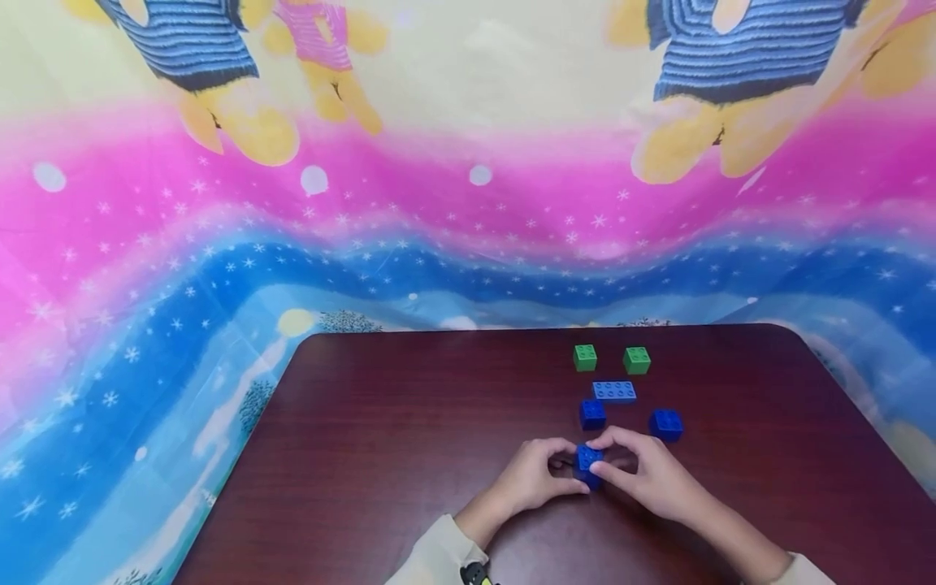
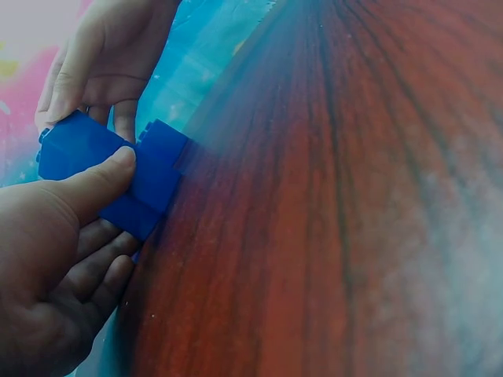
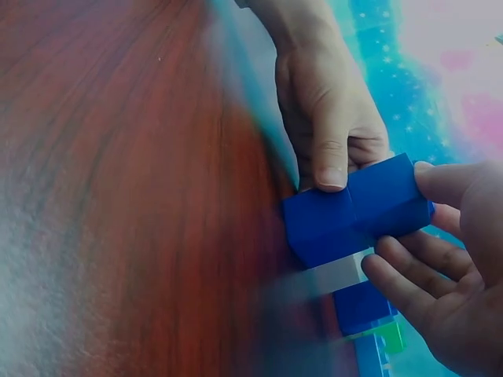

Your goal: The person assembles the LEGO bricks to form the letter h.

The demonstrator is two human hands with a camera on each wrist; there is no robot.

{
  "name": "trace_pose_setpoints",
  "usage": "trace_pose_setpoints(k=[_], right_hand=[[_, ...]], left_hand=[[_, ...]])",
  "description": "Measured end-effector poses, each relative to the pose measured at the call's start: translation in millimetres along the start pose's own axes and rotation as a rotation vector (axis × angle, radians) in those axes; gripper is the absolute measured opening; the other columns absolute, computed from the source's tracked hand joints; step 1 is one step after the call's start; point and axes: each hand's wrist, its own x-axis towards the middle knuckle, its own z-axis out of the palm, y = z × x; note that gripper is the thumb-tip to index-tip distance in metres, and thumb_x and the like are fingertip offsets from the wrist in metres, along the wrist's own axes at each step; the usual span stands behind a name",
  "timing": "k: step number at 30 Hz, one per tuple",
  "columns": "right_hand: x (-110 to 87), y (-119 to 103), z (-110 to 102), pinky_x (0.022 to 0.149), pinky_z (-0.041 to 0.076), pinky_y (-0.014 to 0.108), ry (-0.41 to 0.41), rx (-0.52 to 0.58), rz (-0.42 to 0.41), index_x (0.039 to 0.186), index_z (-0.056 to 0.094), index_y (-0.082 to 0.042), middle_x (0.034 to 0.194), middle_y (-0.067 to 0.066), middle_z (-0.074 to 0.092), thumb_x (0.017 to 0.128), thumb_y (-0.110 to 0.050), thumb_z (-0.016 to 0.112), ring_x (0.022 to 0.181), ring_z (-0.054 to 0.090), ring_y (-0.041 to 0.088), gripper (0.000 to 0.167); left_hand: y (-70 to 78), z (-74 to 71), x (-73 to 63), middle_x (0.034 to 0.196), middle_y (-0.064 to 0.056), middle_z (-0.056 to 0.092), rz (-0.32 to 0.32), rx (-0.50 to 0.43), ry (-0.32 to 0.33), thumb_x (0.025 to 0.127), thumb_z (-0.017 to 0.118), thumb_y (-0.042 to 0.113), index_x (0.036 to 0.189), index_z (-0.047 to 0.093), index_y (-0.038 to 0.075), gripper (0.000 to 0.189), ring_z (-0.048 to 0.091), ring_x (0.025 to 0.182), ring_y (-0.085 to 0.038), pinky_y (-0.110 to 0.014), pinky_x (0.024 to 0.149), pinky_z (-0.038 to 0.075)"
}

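Observation:
Two dark blue toy building bricks stand one on top of the other near the front of the table. My left hand (image 1: 532,475) pinches the lower brick (image 3: 318,228) between thumb and fingers from the left. From the right, my right hand (image 1: 654,479) grips the upper brick (image 1: 588,457), thumb at its near side and fingertips at its far side. Studs show on the top of the upper brick in the head view. In the right wrist view a thin seam runs between the two bricks.
Beyond the hands lie a dark blue brick (image 1: 593,414) and, further right, another dark blue brick (image 1: 666,425). A longer light blue brick (image 1: 614,392) lies behind them. Two green bricks, left (image 1: 585,357) and right (image 1: 637,360), sit near the back edge of the brown table (image 1: 409,406).

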Motion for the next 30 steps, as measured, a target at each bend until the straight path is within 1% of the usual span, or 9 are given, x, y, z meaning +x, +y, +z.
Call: trace_pose_setpoints(k=[2,5,12,18,23,30], right_hand=[[1.0,0,-1,0.082,0.059,0.028,-0.012,0.002,0.011,0.116,0.066,-0.008,0.114,0.009,0.067,0.098,-0.017,0.07,0.096,0.071,0.015,0.02],[1.2,-1,-1,0.083,0.06,0.03,-0.008,0.004,0.029,0.115,0.065,-0.008,0.114,0.01,0.068,0.097,-0.017,0.071,0.096,0.071,0.015,0.021],[-0.4,0,0,0.083,0.059,0.028,0.001,0.006,0.041,0.115,0.065,-0.006,0.113,0.009,0.068,0.098,-0.018,0.07,0.096,0.071,0.014,0.021],[-1.5,1,2,0.085,0.058,0.027,0.001,0.027,0.042,0.117,0.065,-0.006,0.116,0.011,0.068,0.099,-0.018,0.069,0.099,0.07,0.016,0.023],[-5.2,2,5,0.085,0.058,0.028,0.052,0.019,0.039,0.118,0.066,-0.006,0.117,0.012,0.068,0.098,-0.017,0.069,0.1,0.071,0.018,0.024],[-8.9,3,15,0.083,0.059,0.028,0.115,-0.037,0.01,0.121,0.065,-0.011,0.114,0.005,0.069,0.099,-0.019,0.069,0.097,0.071,0.014,0.024]], left_hand=[[-0.3,-0.1,-0.1,0.104,0.005,0.075,-0.004,-0.006,-0.001,0.082,0.088,0.018,0.114,0.073,0.008,0.038,0.066,0.091,0.005,-0.011,0.08,0.052],[-0.7,0.2,0.5,0.103,0.006,0.075,-0.002,-0.011,-0.002,0.082,0.088,0.018,0.114,0.073,0.008,0.037,0.065,0.091,0.006,-0.012,0.08,0.053],[-1.1,0.6,1.0,0.103,0.007,0.075,0.005,-0.001,-0.005,0.082,0.088,0.02,0.114,0.073,0.009,0.036,0.065,0.092,0.006,-0.011,0.08,0.052],[-1.2,0.9,-2.8,0.103,0.007,0.075,-0.003,0.006,0.027,0.081,0.089,0.022,0.112,0.074,0.009,0.037,0.065,0.091,0.006,-0.012,0.08,0.052],[0.7,1.1,-2.4,0.104,0.006,0.075,0.026,0.024,0.022,0.082,0.088,0.021,0.113,0.073,0.009,0.037,0.065,0.092,0.006,-0.011,0.081,0.052],[1.2,-0.6,-3.5,0.106,0.005,0.074,0.05,0.059,0.017,0.084,0.087,0.02,0.114,0.072,0.009,0.036,0.064,0.094,0.005,-0.011,0.082,0.051]])
